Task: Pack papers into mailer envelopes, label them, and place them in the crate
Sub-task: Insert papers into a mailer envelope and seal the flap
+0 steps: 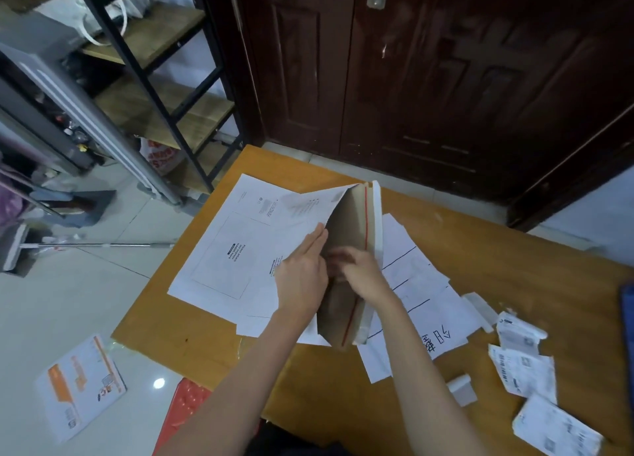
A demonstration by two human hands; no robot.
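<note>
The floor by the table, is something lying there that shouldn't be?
Yes. An orange-and-white printed envelope lies flat on the tiled floor, left of the table, away from the other papers, as if it fell. A mop also lies on the floor. On the table, shipping labels are scattered and crumpled.

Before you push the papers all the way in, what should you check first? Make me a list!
1. Mailer envelope mouth open: ok, held wide.
2. Left hand steadies the front panel: ok, flat fingers press on it.
3. Right hand inside the mouth: ok, but blurred.
4. Papers going in: cannot tell, hidden.
5. Red-lined sealing flap out of the way: ok.
6. Labels nearby: ok, on the table.
</note>
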